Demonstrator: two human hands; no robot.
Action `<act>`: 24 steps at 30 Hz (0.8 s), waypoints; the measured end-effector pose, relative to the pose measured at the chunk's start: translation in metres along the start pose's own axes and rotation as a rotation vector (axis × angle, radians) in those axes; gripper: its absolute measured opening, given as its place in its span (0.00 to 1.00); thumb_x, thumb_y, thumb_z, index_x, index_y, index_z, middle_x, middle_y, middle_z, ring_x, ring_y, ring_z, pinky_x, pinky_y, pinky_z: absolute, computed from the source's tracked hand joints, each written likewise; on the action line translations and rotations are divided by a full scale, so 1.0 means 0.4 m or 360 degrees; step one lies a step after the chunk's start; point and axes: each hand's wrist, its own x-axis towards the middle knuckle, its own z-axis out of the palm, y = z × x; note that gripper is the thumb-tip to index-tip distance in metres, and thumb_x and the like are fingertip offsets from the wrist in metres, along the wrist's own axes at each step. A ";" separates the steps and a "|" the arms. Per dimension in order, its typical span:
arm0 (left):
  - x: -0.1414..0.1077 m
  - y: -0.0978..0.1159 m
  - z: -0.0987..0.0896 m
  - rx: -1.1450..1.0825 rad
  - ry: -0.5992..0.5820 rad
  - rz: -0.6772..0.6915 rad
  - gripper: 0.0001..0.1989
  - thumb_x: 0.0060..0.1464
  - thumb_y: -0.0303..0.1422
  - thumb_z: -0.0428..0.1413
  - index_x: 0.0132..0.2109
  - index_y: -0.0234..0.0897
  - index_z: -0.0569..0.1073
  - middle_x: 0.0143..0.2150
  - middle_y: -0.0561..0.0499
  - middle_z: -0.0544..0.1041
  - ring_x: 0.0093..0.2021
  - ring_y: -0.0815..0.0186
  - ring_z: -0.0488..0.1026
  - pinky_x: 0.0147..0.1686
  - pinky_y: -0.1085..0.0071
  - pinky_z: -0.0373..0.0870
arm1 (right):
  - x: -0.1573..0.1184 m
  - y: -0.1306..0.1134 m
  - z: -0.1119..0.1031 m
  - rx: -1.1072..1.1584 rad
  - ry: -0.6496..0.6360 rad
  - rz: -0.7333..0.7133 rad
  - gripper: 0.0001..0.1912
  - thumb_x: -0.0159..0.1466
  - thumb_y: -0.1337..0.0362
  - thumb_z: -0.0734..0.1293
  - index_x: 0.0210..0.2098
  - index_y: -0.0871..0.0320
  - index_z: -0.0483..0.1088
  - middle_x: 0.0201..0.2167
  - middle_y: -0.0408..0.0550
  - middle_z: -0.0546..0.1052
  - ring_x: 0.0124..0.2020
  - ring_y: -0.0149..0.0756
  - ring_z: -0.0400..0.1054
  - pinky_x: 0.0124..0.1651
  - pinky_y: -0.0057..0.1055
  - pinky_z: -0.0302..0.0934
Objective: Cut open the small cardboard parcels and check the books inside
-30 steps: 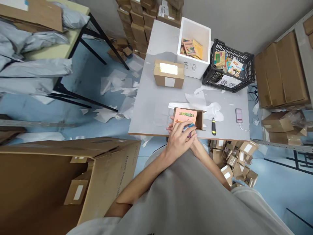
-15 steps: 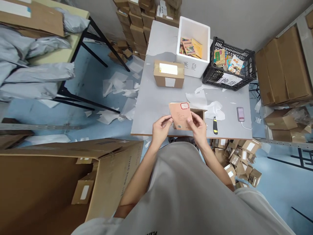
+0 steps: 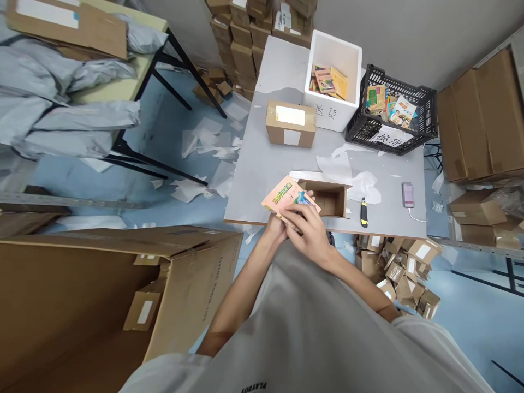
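Observation:
A pink booklet [image 3: 286, 196] with yellow-green lettering and a blue star-like picture is tilted above the front edge of the grey table [image 3: 249, 180]. My left hand [image 3: 277, 226] holds it from below, its fingers mostly hidden behind it. Across the lower right part of the cover lie the fingers of my right hand [image 3: 309, 232], gripping the booklet too. Just right of the booklet stands an open brown box [image 3: 333, 201] with nothing visible inside. A yellow and black cutter [image 3: 364, 213] lies to the right of that box, near crumpled white paper [image 3: 365, 185].
A closed carton [image 3: 290, 124], a white foam box [image 3: 333, 101] with booklets and a black crate [image 3: 391, 136] with booklets stand toward the back. A phone [image 3: 408, 195] with a cable lies at the right. A large open carton [image 3: 200, 284] is at the lower left.
The booklet has been turned over, from its plain back with a red stamp to its colourful cover. Both hands have shifted closer together, and the open box now shows more fully.

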 end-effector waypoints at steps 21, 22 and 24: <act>-0.091 0.031 0.046 0.0941 0.0336 0.0795 0.14 0.64 0.45 0.70 0.51 0.42 0.88 0.52 0.42 0.86 0.56 0.53 0.86 0.62 0.54 0.85 | -0.001 0.059 -0.013 0.0993 0.0341 0.0865 0.32 0.70 0.34 0.73 0.57 0.53 0.84 0.56 0.55 0.87 0.59 0.49 0.82 0.61 0.42 0.79; -0.091 0.031 0.044 0.0966 0.0262 0.0794 0.15 0.65 0.43 0.70 0.54 0.42 0.88 0.55 0.41 0.86 0.58 0.53 0.86 0.64 0.53 0.84 | -0.002 0.072 -0.012 0.1033 0.0354 0.0900 0.32 0.69 0.34 0.73 0.55 0.54 0.84 0.53 0.54 0.87 0.56 0.49 0.83 0.59 0.41 0.80; -0.085 0.034 0.030 0.0910 0.0142 0.0758 0.18 0.68 0.44 0.68 0.59 0.41 0.86 0.59 0.40 0.85 0.59 0.53 0.86 0.64 0.54 0.84 | -0.005 0.105 -0.015 0.1090 0.0375 0.0966 0.33 0.67 0.33 0.74 0.53 0.55 0.84 0.46 0.52 0.88 0.49 0.46 0.83 0.53 0.39 0.80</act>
